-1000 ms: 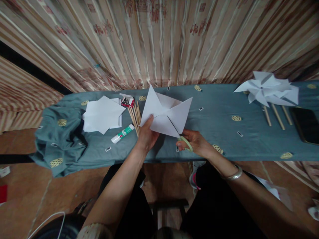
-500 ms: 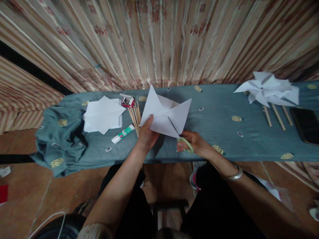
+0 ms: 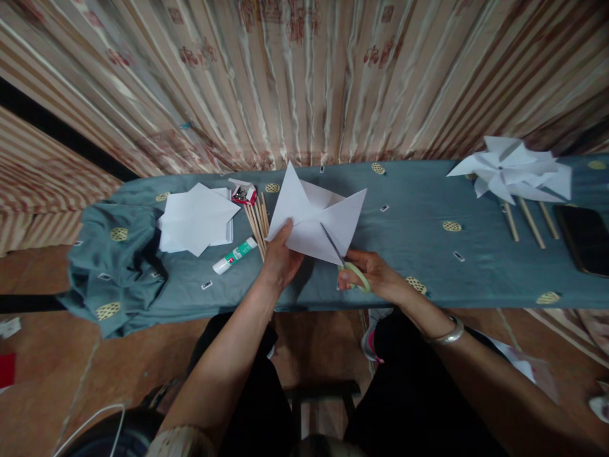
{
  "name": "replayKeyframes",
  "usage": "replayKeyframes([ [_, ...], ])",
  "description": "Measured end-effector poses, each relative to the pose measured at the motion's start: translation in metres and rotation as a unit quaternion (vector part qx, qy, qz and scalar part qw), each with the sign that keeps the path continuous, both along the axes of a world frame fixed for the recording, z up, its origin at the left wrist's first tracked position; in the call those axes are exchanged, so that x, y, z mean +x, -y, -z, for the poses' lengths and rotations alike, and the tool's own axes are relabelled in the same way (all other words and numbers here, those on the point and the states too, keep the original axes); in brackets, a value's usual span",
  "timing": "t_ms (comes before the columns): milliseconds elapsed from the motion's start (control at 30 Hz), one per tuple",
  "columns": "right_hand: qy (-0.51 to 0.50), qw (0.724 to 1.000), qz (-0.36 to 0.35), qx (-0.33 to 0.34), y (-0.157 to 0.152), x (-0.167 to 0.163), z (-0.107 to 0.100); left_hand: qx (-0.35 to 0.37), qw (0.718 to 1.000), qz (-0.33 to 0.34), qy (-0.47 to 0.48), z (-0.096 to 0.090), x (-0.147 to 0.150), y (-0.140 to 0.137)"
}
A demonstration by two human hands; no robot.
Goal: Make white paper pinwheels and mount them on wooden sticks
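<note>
A white sheet of paper [image 3: 314, 236] with slits cut in from its corners is held above the cloth. My left hand [image 3: 281, 259] grips its lower left edge, thumb on top. In my right hand [image 3: 368, 270] is a pair of scissors [image 3: 354, 275] with pale green handles. The blades lie along the paper's lower right part, pointing up and left toward its middle. Left of the paper are several wooden sticks [image 3: 255, 222], a glue stick [image 3: 235, 255] and a small red and white box [image 3: 243, 193] of small metal pieces.
White paper sheets [image 3: 195, 219] lie stacked at the left, near bunched cloth [image 3: 114, 254]. Paper pinwheels [image 3: 514, 170] on sticks and a dark phone [image 3: 583, 238] lie at the right. A striped curtain [image 3: 304, 82] hangs behind the cloth-covered table [image 3: 419, 203].
Hardly anything differs. The scissor blades look very slightly wider apart along the paper, while both hands and the sheet stay almost where they were.
</note>
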State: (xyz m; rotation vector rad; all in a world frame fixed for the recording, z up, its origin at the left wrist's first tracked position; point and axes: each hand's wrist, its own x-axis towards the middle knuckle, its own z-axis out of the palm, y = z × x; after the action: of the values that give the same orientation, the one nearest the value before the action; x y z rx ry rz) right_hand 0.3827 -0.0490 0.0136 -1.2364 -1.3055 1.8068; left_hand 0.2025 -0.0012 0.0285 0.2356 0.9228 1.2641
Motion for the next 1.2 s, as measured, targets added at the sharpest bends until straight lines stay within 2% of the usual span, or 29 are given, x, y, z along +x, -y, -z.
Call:
replayKeyframes([
  [1200,-0.007,1.0,0.023,-0.015,-0.0017,0.0005,-0.0018,-0.008,1.0,-0.002,-0.008,0.002,0.0028,0.0017],
])
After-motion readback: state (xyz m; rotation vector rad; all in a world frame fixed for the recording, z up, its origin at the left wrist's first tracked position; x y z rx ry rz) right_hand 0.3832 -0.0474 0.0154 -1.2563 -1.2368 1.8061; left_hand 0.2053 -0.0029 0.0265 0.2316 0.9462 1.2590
